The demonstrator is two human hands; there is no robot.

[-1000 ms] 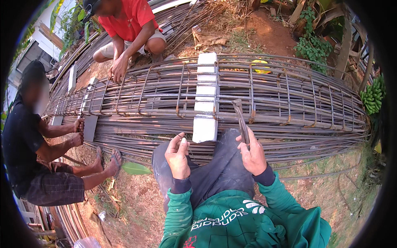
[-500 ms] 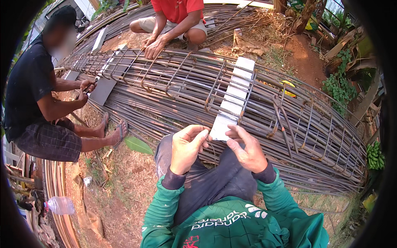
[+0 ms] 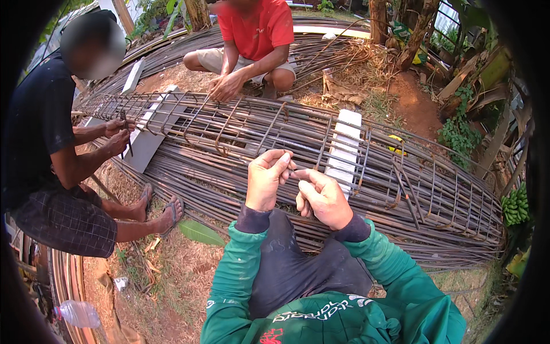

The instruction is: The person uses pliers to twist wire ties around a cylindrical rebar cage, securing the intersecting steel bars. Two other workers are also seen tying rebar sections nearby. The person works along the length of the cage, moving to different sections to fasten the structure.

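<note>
The left hand (image 3: pixel 268 179) and the right hand (image 3: pixel 323 198) met just above the near side of a long rebar cage (image 3: pixel 298 143); the left hand's fingertips were pinched narrow on a thin piece of wire (image 3: pixel 295 172), and the right hand was curled closed at the wire's other end; the cage lay on a pile of steel rods (image 3: pixel 189 178) on the ground, with a white block (image 3: pixel 342 152) inside it just beyond the hands; a person in a red shirt (image 3: pixel 255 28) crouched at the far side; a person in a black shirt (image 3: pixel 34 120) squatted at the left, holding a tool (image 3: pixel 125 129) at the cage.
</note>
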